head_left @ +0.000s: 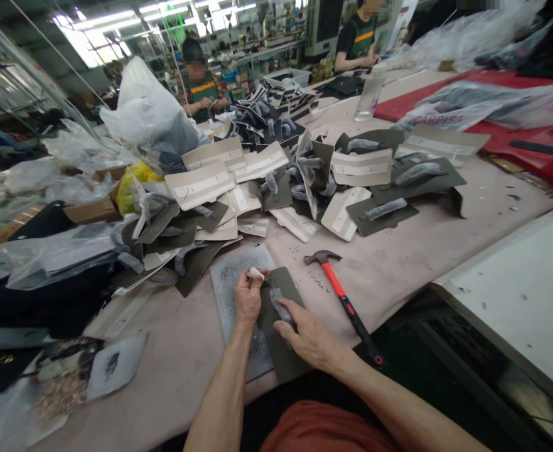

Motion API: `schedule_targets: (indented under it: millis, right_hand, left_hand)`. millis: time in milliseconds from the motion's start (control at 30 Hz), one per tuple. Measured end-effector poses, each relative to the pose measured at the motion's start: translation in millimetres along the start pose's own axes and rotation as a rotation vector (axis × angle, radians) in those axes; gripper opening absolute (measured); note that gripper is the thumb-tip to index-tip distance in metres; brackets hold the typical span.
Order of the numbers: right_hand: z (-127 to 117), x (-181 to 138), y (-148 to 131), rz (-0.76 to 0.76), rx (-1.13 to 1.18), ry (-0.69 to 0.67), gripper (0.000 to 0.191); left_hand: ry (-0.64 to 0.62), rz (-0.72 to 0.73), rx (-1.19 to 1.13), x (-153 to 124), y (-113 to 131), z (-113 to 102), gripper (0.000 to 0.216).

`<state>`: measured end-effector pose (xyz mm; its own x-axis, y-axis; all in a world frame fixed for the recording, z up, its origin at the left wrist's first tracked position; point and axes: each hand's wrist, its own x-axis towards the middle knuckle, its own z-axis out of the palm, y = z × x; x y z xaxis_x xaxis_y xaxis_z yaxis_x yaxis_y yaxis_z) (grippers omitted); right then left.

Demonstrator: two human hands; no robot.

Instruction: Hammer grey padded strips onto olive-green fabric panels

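Observation:
A dark olive panel (285,364) lies in front of me, partly over a speckled grey board (226,276). A handle (276,294) wrapped in clear plastic runs along its face. My right hand (307,336) has its thumb and forefinger around the handle's near part. At the panel's upper left edge my left hand (248,300) is closed in a pinch, and a white covering (256,274) shows at a fingertip. Whatever is between those fingertips is too small to make out. Right of the panel rests a claw hammer (337,279) with a red and black grip.
Small metal bits (321,281) are scattered by the hammer. Beyond lies a heap of beige and dark panels (201,185) with wrapped handles. A clear bottle (369,97) stands farther back. Plastic bags (149,116) crowd the left. Two people work across the table.

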<state>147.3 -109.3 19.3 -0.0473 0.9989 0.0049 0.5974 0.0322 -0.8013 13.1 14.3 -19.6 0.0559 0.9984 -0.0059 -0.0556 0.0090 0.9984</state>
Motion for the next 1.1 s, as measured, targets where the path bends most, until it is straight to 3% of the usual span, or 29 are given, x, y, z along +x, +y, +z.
schedule_targets:
  millis: [133,300,433,533,700,833,900,1000,1100]
  right_hand:
    - [-22.3,-2.7,17.6,-0.002,0.024,0.131,0.041]
    - [-58.2,-3.4,64.5,0.131,-0.239,0.321,0.034]
    - [-76.8,-4.9,98.1,0.257,-0.448,0.258,0.035]
    - [-80.4,-5.6,105.8,0.326,-0.506,0.166,0.032]
    - [-83.1,4.6,97.3,0.47,-0.361,0.086,0.012]
    - [-91.3,16.9,80.4,0.74,0.366,-0.017,0.008]
    - [-96.5,20.7,64.0,0.792,0.593,-0.09,0.005]
    - [-104.5,24.0,28.9,0.68,0.606,-0.056,0.017]
    - [-110.0,25.6,-4.1,0.27,0.332,0.14,0.034]
  left_hand:
    - [-0.037,0.021,0.103,-0.4,4.5,1.8,0.033]
    - [-0.042,0.059,0.173,-0.4,5.9,3.8,0.026]
    - [-0.045,0.065,0.205,-0.6,3.2,2.4,0.025]
    - [-0.044,0.064,0.221,-0.5,2.2,2.0,0.023]
    - [-0.057,0.143,0.345,-4.3,5.6,5.8,0.015]
    - [-0.079,0.259,0.462,-10.8,5.7,9.6,0.017]
    - [-0.1,0.295,0.489,-12.7,3.0,9.9,0.02]
    - [-0.108,0.302,0.505,-12.9,-0.7,9.3,0.02]
    - [-0.094,0.292,0.493,-12.1,-0.4,8.8,0.019]
